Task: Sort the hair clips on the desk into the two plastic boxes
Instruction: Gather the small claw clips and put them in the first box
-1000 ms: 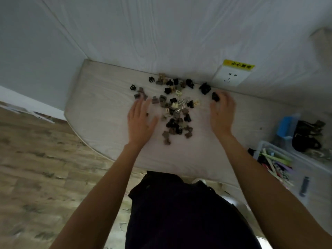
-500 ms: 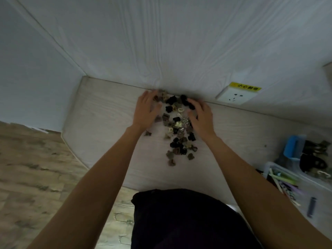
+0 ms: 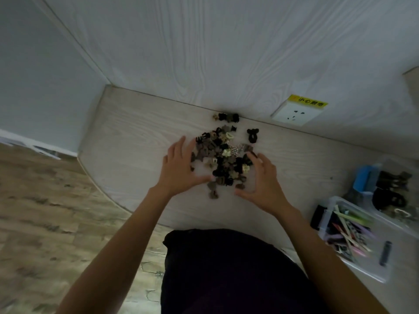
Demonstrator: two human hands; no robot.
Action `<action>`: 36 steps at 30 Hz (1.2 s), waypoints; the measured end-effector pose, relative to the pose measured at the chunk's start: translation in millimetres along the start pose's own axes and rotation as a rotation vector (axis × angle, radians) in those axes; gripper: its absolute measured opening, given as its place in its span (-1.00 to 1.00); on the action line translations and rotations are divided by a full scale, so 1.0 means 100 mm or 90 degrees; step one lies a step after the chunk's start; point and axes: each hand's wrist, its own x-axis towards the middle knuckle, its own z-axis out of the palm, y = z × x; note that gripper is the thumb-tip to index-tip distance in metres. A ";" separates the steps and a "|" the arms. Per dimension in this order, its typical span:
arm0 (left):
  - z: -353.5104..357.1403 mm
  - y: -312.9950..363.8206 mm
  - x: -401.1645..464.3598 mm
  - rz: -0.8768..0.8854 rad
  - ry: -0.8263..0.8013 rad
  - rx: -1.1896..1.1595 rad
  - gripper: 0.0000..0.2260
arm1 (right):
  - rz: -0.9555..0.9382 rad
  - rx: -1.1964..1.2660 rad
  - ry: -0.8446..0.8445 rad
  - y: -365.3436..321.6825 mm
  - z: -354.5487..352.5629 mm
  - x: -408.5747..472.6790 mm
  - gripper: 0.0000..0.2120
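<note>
Clips (image 3: 223, 162): small black, brown and cream pieces heaped mid-desk (image 3: 127, 141), between the two hands. A short row of strays (image 3: 226, 117) lies against the wall (image 3: 204, 53); one black clip (image 3: 252, 135) sits apart, right of the heap.

Head view, only one.

Left hand (image 3: 180, 169): palm down, fingers spread and nearly straight, touching the heap's left edge; thumb reaches toward the near side of the pile. Holds nothing.

Right hand (image 3: 264, 183): fingers spread and lightly bent, cupping the heap's right edge; thumb extended along the desk below the pile. Nothing pinched.

Boxes: clear box (image 3: 353, 236) at the desk's right edge holds long pastel clips; second box (image 3: 392, 196), just behind it, holds dark clips, details too dim to tell. Blue object (image 3: 365, 181) stands by the second box.

Socket (image 3: 294, 114) with yellow label on the wall, right of the strays. Dark clothing fills the bottom centre; wood-pattern floor (image 3: 45, 211) at left.
</note>
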 end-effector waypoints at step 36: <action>0.38 0.72 -0.32 -0.091 0.007 -0.340 -0.71 | -0.116 -0.018 0.104 0.06 0.17 -0.06 -0.60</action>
